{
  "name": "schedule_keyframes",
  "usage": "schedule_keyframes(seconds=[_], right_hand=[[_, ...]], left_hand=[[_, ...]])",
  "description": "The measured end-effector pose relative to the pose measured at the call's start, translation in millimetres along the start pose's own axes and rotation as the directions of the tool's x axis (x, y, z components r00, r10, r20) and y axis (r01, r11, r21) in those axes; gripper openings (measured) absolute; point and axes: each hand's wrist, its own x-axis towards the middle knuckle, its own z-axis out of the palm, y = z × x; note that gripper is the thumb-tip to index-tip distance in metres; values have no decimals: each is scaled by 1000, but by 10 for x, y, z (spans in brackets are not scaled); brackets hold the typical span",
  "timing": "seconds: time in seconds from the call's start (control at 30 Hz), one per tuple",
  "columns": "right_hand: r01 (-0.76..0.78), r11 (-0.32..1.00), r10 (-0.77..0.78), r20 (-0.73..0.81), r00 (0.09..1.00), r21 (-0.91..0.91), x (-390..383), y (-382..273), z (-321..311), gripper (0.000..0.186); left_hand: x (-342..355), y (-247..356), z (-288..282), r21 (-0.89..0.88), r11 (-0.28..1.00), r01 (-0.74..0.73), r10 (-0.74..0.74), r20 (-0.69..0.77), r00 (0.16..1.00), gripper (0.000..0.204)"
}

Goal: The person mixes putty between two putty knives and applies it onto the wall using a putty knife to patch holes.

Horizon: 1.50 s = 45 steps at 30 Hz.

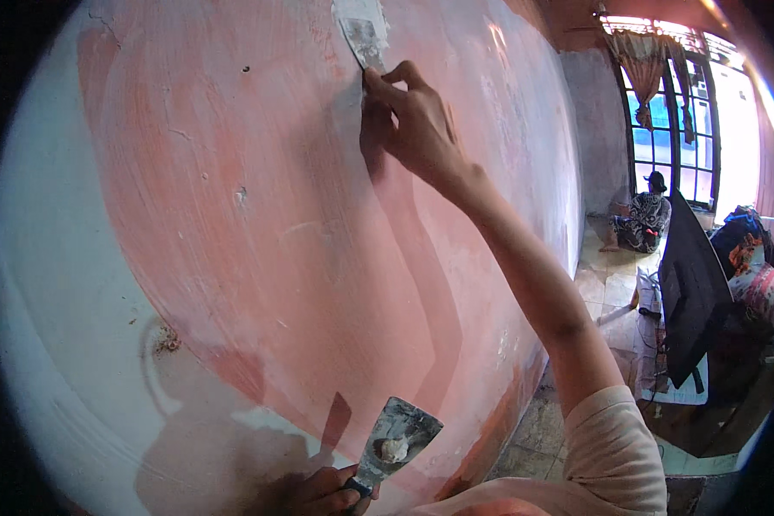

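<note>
My right hand (417,125) is raised high against the pink wall (310,232), its fingers closed on the handle of a putty knife (361,39). That blade lies against a patch of whitish filler (371,13) at the top of the view. Low down, my left hand (322,494) grips the dark handle of a wider scraper (396,434). A lump of white putty (394,450) sits on the scraper's blade. Part of the left hand is cut off by the lower edge.
Small holes and chips, such as a chipped spot (241,198), mark the wall. To the right stands a dark flat screen (692,288), with bags (752,258) behind it. Farther off, a person (649,215) sits on the tiled floor (598,271) by a window (675,120).
</note>
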Motion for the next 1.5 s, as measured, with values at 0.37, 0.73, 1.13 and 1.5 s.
schedule_keyframes(seconds=[0.37, 0.73, 1.13, 1.5], right_hand=[[-20, 1000, 22, 138, 990, -19, -91, -135, -832, 37], [-102, 993, 96, -101, 990, -55, 467, 149, -62, 34], [-129, 991, 129, 23, 991, 25, -157, 62, -502, 35], [-93, 976, 101, 33, 994, -196, 562, 418, -224, 35]], left_hand=[[-1, 39, 39, 36, 999, -25, 25, 4, 1000, 38], [-65, -45, 151, -1, 1000, -14, 14, -23, 1000, 40], [11, -55, -55, 13, 1000, -25, 25, -20, 999, 42], [-49, -106, -37, -18, 1000, -3, 2, -31, 1000, 44]])
